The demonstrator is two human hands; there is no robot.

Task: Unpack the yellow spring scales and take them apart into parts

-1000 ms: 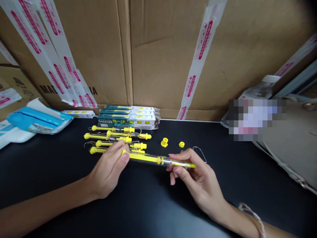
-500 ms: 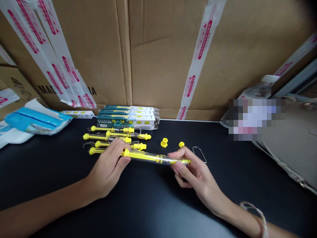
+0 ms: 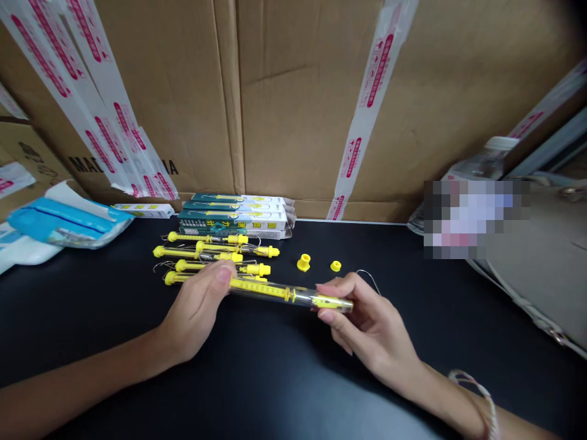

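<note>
A clear tube with a yellow scale inside [image 3: 266, 289] is held level between both hands, above the black table. My left hand [image 3: 197, 308] is closed on its left end and covers that end. The fingers of my right hand [image 3: 367, 321] pinch the tube near its right end, which shows past the fingertips. Behind my left hand lie several yellow spring scales with wire hooks [image 3: 211, 249]. Beyond the tube stand a larger yellow cap [image 3: 303, 263] and a small yellow ring [image 3: 335, 266]. A bent wire hook [image 3: 370, 278] lies partly behind my right hand.
Stacked flat boxes [image 3: 233, 215] lie against a large cardboard box [image 3: 293, 122] at the back of the black table [image 3: 275, 379]. A blue packet [image 3: 73, 217] is at the left. At the right are a plastic bottle [image 3: 486, 160] and a pale bag [image 3: 536, 263].
The tube has turned about its length, so its scale marks now show. My left thumb has moved up over its left end, and my right fingers have shifted slightly lower.
</note>
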